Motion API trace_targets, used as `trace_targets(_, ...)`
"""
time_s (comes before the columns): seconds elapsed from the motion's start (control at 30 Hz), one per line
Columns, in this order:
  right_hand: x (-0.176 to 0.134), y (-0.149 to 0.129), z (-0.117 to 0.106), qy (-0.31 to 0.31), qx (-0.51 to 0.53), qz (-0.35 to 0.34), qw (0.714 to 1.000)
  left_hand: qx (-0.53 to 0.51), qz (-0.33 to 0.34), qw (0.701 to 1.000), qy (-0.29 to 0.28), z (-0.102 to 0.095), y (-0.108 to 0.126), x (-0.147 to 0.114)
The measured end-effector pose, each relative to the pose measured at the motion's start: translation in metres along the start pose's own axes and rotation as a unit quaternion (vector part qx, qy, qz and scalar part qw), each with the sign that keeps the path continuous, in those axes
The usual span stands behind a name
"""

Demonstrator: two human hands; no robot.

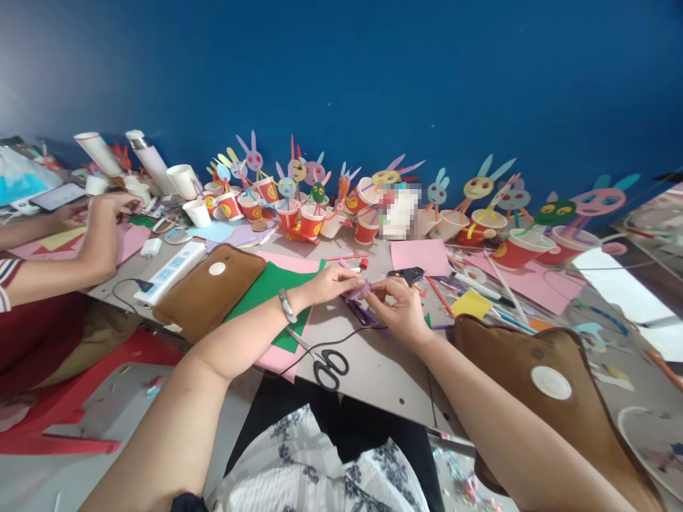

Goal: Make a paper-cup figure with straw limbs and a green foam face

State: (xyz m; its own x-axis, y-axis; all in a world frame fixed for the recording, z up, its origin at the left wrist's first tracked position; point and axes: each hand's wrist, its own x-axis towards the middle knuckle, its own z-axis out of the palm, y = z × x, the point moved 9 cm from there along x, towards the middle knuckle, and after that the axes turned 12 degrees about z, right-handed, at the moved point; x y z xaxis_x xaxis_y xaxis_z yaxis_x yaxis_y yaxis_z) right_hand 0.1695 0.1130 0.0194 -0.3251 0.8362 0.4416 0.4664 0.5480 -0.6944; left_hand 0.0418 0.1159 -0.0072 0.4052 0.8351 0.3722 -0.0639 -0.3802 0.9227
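Observation:
Both hands meet over the middle of the table, holding a small piece of purple paper [361, 288] between them. My left hand [331, 284] pinches it from the left, and my right hand [400, 307] grips it from the right with thumb and fingertips. The fingers partly cover the paper, so its full shape is hidden. Black-handled scissors [329, 368] lie below my left wrist at the table's front edge. A green sheet [274, 288] rests under my left forearm on pink paper. Just beyond my right hand is a black tool [410, 275], perhaps a glue gun.
Red-and-white paper cups [312, 222] with paper rabbit heads line the blue wall. Brown cushion-like pads [205, 295] flank my arms. A white power strip [173, 272] lies left, near another person's arm [99, 242]. A dark cable [341, 336] crosses the table before me.

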Motion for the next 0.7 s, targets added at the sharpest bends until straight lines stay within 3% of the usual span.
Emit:
trace_targets(0.2,0.001,0.014,0.004,-0.035,0.057,0.088,0.994,-0.077,-0.076,0.994,0.029,-0.011,-0.022,-0.003)
trace_targets(0.33,0.004,0.019,-0.001,-0.017,0.085,0.105,0.991,-0.111,-0.082,0.988,0.070,-0.021,-0.024,-0.003)
trace_targets(0.53,0.005,0.018,-0.004,0.008,0.044,0.079,0.996,0.010,-0.063,0.995,0.076,-0.029,-0.014,-0.002)
trace_targets(0.7,0.003,0.018,0.002,0.000,-0.022,0.049,0.999,0.071,-0.040,0.996,0.048,-0.025,-0.006,-0.001)
